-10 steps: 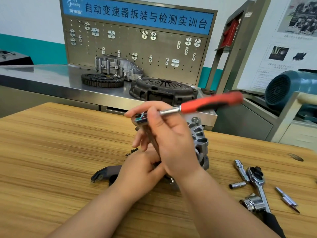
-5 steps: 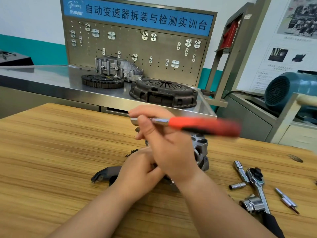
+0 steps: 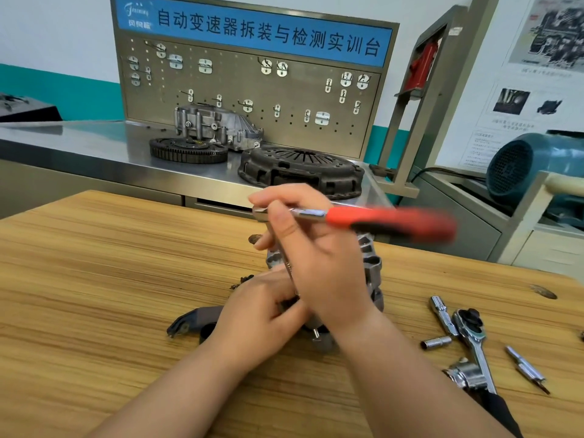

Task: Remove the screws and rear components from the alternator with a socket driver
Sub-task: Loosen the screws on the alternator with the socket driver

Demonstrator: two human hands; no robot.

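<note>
On 1 table [image 3: 94,279], left hand [image 3: 259,314] fingers grip 1 alternator [image 3: 371,267], right hand [image 3: 322,263] fingers 1 socket driver [image 3: 379,221].

Wooden tabletop [image 3: 94,279], pale striped grain, with a dark knot [image 3: 543,292] near its right edge. Resting on it at centre: the alternator [image 3: 369,267], largely hidden. Just left of it lies a dark curved cover piece [image 3: 196,317]; small dark crumbs [image 3: 241,281] lie behind that. On the right, well apart from the alternator: an extension bar [image 3: 442,314] beside a chrome ratchet wrench [image 3: 474,339], a small socket [image 3: 437,343] lying on its side, a larger chrome fitting [image 3: 467,374] touching the wrench handle, and a slim two-part bit [image 3: 526,369] furthest right.
</note>
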